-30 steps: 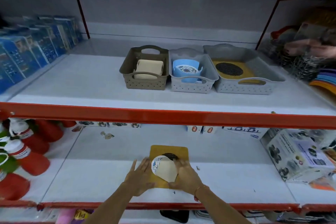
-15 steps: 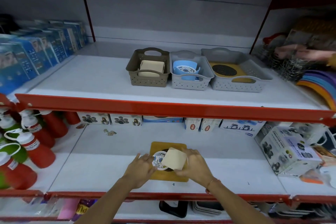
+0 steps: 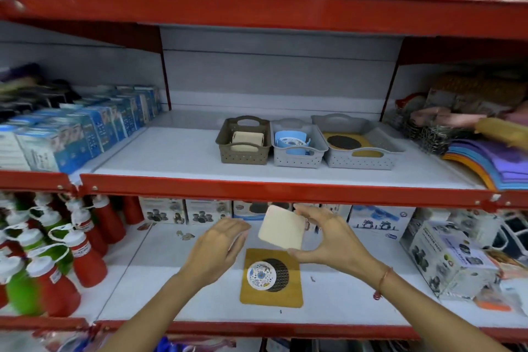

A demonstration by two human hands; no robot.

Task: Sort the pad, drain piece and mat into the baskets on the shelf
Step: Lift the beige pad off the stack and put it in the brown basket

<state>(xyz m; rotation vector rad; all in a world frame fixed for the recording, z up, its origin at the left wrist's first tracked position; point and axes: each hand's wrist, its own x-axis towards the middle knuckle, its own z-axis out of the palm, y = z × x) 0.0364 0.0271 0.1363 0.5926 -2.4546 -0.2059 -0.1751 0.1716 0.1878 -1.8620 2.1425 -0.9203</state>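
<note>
My right hand [image 3: 331, 240] holds a cream square pad [image 3: 281, 227] tilted in the air above the lower shelf, pinched between thumb and fingers. My left hand [image 3: 220, 248] hovers open just left of it, empty. Below them a mustard mat [image 3: 271, 296] with a dark round mesh lies flat on the lower shelf, and a round white patterned drain piece [image 3: 260, 276] rests on it. On the shelf above stand three baskets: a brown one [image 3: 243, 153] with cream pads, a small grey one [image 3: 298, 156] with blue drain pieces, a wide grey one [image 3: 363, 161] with a mustard mat.
The red front rail of the upper shelf [image 3: 285, 190] runs just above my hands. Red and green squeeze bottles [image 3: 57, 251] crowd the lower left. Boxed goods [image 3: 448, 260] sit at the lower right and along the back. Blue boxes [image 3: 71, 134] line the upper left.
My right hand has lifted the cream pad off the drain piece and mat, up toward the red rail. My left hand has come off the stack and opened. The camera has tilted upward.
</note>
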